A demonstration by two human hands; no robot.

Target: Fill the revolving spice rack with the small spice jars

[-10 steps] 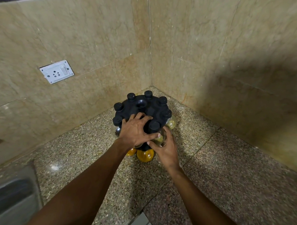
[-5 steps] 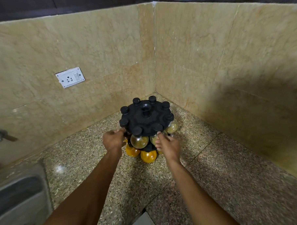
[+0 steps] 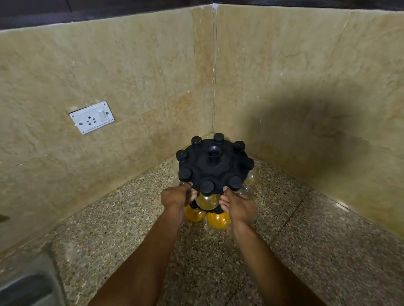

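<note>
Head view, the only one. Revolving spice rack (image 3: pixel 214 168) stands on the speckled granite counter (image 3: pixel 316 252), tucked close to the corner where the two tiled walls meet. Both my hands are at its near side, just under the black top disc. Left hand (image 3: pixel 178 199) curls around the near-left edge, fingers tucked beneath the disc beside a jar. Right hand (image 3: pixel 239 206) presses against the near-right side, thumb up against the disc rim. Between them hangs a clear jar of pale yellow spice (image 3: pixel 207 200). Whether my fingers actually close on the rack frame or on jars I cannot tell; they bear on the rack rather than on any loose jar.

Step, as I judge it: loading looks finished or nearly so, and I am steadying or turning the rack to check it. Next move calls for a slow spin with light pressure so that no jar slips from its slot.

Count: eight black caps (image 3: pixel 207 187) stand around the top disc, every visible slot taken. Two orange-filled jars (image 3: pixel 217 219) show in the lower tier; more there are hidden. No loose jars on the counter. One wall socket (image 3: pixel 92 117) on the left wall, one sink corner (image 3: pixel 24 297) at lower left.
</note>
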